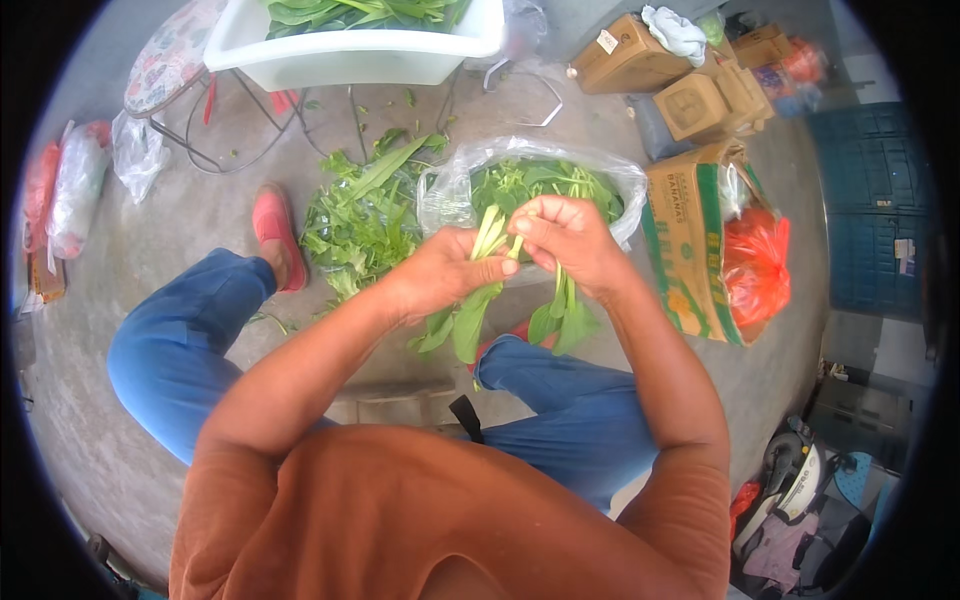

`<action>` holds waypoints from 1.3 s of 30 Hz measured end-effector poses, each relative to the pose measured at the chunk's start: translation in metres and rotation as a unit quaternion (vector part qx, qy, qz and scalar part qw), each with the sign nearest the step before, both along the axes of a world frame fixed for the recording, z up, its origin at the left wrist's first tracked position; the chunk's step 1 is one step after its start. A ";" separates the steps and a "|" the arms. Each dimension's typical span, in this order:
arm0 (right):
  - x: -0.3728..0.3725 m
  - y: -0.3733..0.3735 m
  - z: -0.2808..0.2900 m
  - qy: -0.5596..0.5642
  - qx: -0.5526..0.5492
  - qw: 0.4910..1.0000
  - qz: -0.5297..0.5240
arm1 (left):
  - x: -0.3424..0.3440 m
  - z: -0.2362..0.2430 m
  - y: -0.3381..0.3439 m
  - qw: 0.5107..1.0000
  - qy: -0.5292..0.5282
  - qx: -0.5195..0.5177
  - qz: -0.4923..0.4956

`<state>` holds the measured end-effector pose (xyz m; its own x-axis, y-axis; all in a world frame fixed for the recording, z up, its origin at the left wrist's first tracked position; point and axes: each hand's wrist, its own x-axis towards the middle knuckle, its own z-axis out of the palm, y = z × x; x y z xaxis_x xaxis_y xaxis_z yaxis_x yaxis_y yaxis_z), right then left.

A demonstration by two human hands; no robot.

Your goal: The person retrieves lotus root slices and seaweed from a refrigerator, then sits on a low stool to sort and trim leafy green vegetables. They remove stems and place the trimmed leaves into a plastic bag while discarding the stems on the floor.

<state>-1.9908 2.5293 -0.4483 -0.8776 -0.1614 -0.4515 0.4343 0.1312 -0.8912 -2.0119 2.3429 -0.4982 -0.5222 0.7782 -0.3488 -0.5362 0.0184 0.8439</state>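
My left hand (440,272) is closed round a small bunch of leafy greens (470,325), pale stems up and leaves hanging below. Close beside it, my right hand (572,238) pinches the stem end of another leafy green (568,318), whose leaves droop under the fingers. The fingertips of both hands nearly meet at the stems. Just beyond them sits a clear plastic bag (455,195), opened wide, with green leaves (545,180) inside. Left of the bag lies a loose heap of leaves (350,235) on the floor.
A white tub (360,58) of greens stands at the back beside a round patterned stool (170,55). To the right is a cardboard box (685,240) with a red plastic bag (757,265). More boxes (630,55) stand behind. My red shoe (278,235) is near the heap.
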 end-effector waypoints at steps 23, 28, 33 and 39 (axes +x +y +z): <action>0.013 -0.009 -0.025 0.155 0.336 0.923 0.105 | -0.012 -0.008 -0.003 0.939 0.309 -0.145 -0.052; 0.014 -0.008 -0.033 0.289 0.410 0.856 0.127 | -0.021 -0.020 -0.008 0.939 0.302 -0.131 -0.098; 0.011 0.006 -0.044 0.042 0.253 0.966 0.039 | -0.041 -0.010 -0.028 0.973 0.153 -0.157 -0.071; 0.005 -0.041 -0.022 0.011 0.082 0.997 0.014 | -0.038 -0.009 -0.034 0.996 -0.002 -0.048 0.070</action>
